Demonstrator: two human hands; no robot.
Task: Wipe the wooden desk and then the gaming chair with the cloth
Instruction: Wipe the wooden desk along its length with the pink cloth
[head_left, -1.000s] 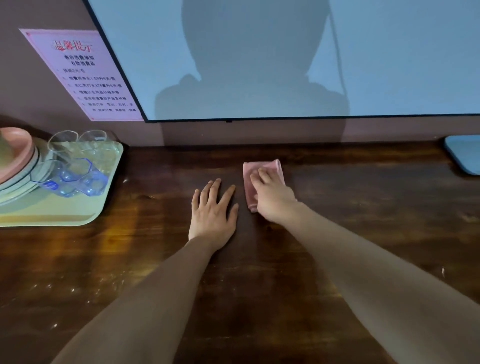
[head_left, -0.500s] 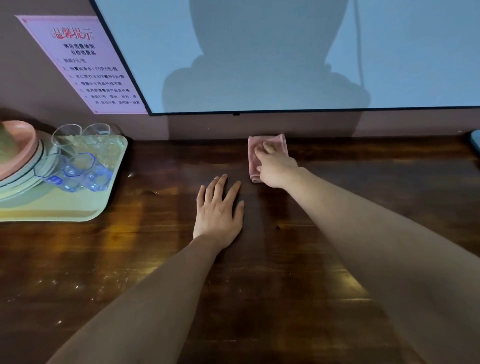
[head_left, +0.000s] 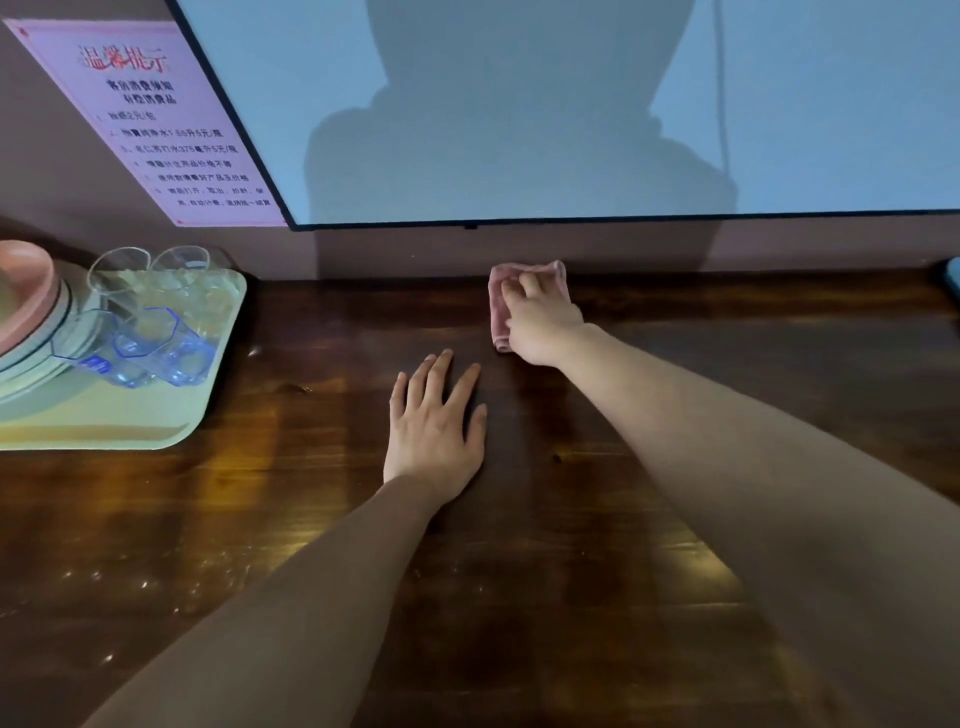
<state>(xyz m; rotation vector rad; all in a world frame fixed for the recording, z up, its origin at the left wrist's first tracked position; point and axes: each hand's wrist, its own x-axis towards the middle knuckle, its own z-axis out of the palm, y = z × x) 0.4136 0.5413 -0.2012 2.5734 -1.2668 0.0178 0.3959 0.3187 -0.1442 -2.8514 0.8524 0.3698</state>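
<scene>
My right hand (head_left: 540, 322), fingers bent over the folded pink cloth (head_left: 497, 312) and gripping it, presses it down at the wooden desk's (head_left: 779, 332) far edge, arm reaching well forward. This stroke wants even pressure and overlapping passes, stopping short of the tray (head_left: 130, 431) at the left edge. My left hand (head_left: 434, 426) lies flat and empty on the desk, fingers spread, just nearer me than the cloth, bracing me.

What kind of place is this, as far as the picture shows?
Probably a rented entertainment room, perhaps in a gaming hotel or private cinema. A big screen fills the wall above the wooden desk, a pink notice beside it seems to list prices, and a tray holds glasses and plates.
</scene>
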